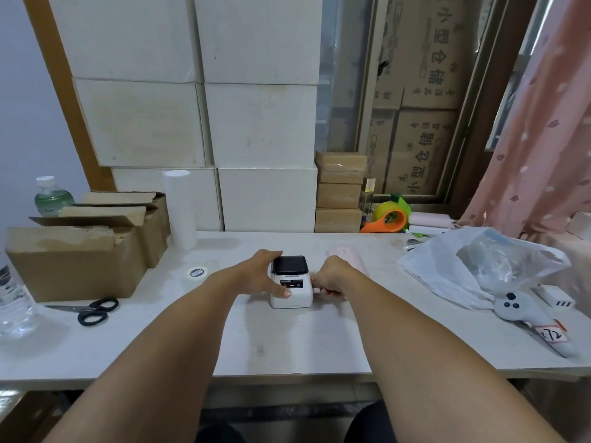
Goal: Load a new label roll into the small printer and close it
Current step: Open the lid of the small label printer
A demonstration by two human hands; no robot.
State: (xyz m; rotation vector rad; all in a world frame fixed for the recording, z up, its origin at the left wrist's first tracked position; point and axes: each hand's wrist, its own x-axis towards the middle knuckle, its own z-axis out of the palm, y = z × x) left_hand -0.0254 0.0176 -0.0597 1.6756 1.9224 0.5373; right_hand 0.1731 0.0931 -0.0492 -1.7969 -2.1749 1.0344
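A small white printer [292, 294] with a black lid sits in the middle of the table, lid down. My left hand [262, 274] wraps its left side, thumb on the front face. My right hand [331, 278] is against the printer's right side, fingers curled and pinching something small and pale pink at the printer's edge; I cannot tell what it is. A pale pink strip of labels [347, 254] lies on the table just behind my right hand.
Open cardboard boxes [80, 260] and scissors [92, 310] lie at the left, with water bottles [14, 302]. A tall white roll [180, 207] stands behind. A plastic bag [479, 266], a grey controller [524, 311] and an orange tape dispenser [388, 222] are at the right.
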